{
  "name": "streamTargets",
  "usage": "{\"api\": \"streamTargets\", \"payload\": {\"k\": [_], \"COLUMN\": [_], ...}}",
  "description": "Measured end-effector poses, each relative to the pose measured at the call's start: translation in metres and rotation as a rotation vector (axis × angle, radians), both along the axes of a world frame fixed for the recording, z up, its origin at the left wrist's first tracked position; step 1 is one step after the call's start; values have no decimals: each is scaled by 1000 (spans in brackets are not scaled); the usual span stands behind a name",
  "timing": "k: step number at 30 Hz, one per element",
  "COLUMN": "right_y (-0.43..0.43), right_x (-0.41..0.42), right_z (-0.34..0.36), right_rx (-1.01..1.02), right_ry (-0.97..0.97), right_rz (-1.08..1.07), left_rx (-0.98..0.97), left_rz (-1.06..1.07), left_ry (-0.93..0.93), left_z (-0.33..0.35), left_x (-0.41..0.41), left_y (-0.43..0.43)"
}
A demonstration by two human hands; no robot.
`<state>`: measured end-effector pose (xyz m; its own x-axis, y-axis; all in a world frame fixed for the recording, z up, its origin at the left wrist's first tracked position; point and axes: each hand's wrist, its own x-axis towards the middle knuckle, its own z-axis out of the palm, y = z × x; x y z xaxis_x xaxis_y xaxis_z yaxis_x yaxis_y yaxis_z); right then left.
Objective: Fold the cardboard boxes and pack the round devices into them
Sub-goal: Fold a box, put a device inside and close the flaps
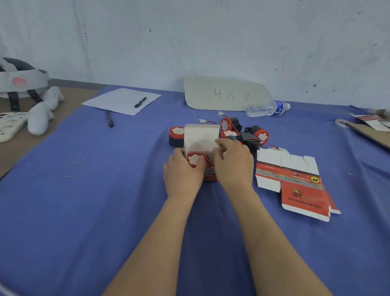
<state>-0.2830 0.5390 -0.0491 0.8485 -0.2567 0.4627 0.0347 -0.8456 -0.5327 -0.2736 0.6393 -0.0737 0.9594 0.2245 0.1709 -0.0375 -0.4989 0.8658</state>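
1. blue cloth (pixel 91 208) covers the table; a scuffed white wall stands behind it.
2. box (pixel 201 137): red and white cardboard, standing at the middle of the cloth, lid flap raised with its white inside facing the camera.
3. round device (pixel 195 159): red rim, white centre, sitting in the mouth of the box with its face up.
4. left hand (pixel 182 172): grips the left side of the box, thumb against the wall, fingers curled together over the near rim of the round device.
5. right hand (pixel 232 163): holds the right side of the box, fingers curled and pinching its right edge; i cannot tell whether they hold a side flap.
6. spare devices (pixel 244 132): a loose heap with red wires just behind the right hand; one more (pixel 176 136) stands left of the box.
7. flat boxes (pixel 298 183): an unfolded stack lying right of the hands, apart from the box.
8. far edge: water bottle (pixel 267 108) on its side, cardboard sign (pixel 225 94) marked "46", paper sheet (pixel 120 100) with a pen (pixel 140 102) on it.
9. rubber band (pixel 74 169) lies on the cloth well to the left.
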Motion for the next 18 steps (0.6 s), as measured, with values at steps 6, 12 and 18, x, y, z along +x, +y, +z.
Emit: {"api": "streamTargets", "payload": {"k": [6,12,18], "right_y": [6,3,-3], "right_x": [-3,2,0], "right_z": [0,2,6], "right_rx": [30,-24,-59], "right_ry": [-19,69,129], "right_rz": [93,62,140], "left_rx": [-15,-1,15], "left_rz": [-3,5,8], "left_ry": [8,1,-4], "left_z": [1,1,1], "left_x": [-2,-2,-1], "left_y": [0,0,-1]}}
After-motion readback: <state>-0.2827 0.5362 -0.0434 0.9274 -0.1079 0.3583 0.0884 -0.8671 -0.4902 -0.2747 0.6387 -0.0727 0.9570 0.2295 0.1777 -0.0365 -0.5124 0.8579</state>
